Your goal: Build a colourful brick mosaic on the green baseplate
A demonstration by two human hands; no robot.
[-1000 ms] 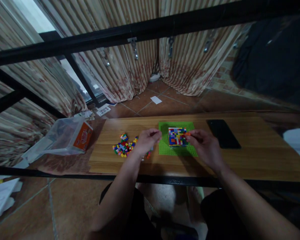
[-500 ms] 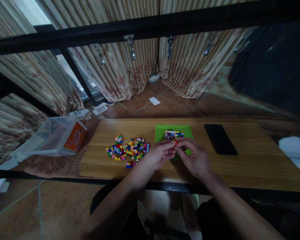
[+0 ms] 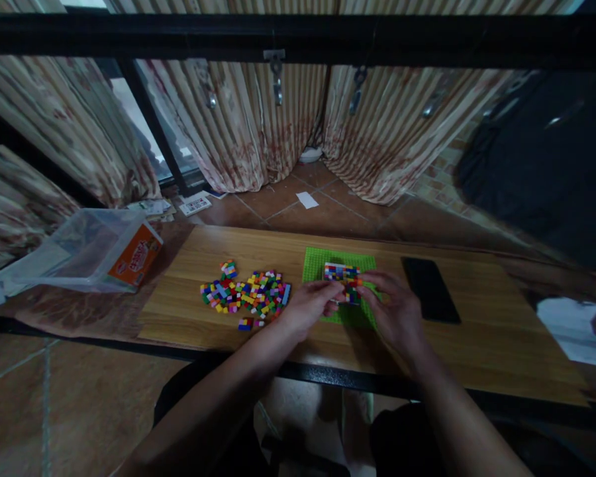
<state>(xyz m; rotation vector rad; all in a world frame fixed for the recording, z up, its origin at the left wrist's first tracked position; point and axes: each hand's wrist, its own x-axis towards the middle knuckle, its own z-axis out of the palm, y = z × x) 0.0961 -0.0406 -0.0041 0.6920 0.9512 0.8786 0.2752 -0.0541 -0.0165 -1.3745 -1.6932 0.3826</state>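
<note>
One brick block (image 3: 334, 270) | left hand (image 3: 308, 306) at left side, grip unclear | right hand (image 3: 396, 309) pinches orange brick (image 3: 359, 281), right edge

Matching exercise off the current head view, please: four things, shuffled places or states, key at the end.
1. Loose brick pile
2. Black flat slab
3. Clear bin
4. Green baseplate

A. Under the multicoloured brick build
B. Beyond the left end of the wooden tabletop, showing an orange label
C. On the wood, right of the baseplate
D. On the wood, left of the left hand

Pairs: 1-D, 2-C, 3-B, 4-A
</note>
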